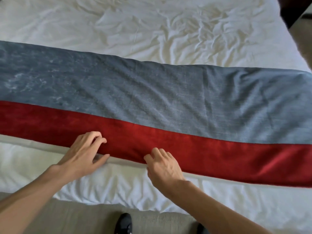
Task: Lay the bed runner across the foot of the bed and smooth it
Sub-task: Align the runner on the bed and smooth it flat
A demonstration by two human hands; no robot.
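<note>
No writing, label or brand legible anywhere I can see.

Bed runner (152, 98) lies spread across the bed (152, 22), running side to side near the foot. Blue-grey band on the far side, red band (202, 149) on the near side, thin pale border along the runner's near edge. The runner sits at a slant: its right end is closer to the foot edge than its left. Shallow diagonal wrinkles in the blue-grey band toward the right end; left part looks flatter.

Left hand (82, 156) rests on the runner's near edge, fingers curled on the red band, thumb on the pale border; grip half closed, looks like pinching the hem, though I cannot tell for certain. Right hand (163, 166) just beside it, to the right, fingers bent down onto the same edge, thumb tucked at the border; actual hold on cloth also unclear.

Beyond the runner, white sheet is heavily creased. Nearer than the runner, a strip of white bedding to the foot edge, then floor (67, 217) with a dark shoe (124, 222). Dark furniture (292, 9) past the bed's far right corner. Runner surface clear on both sides of the hands.
</note>
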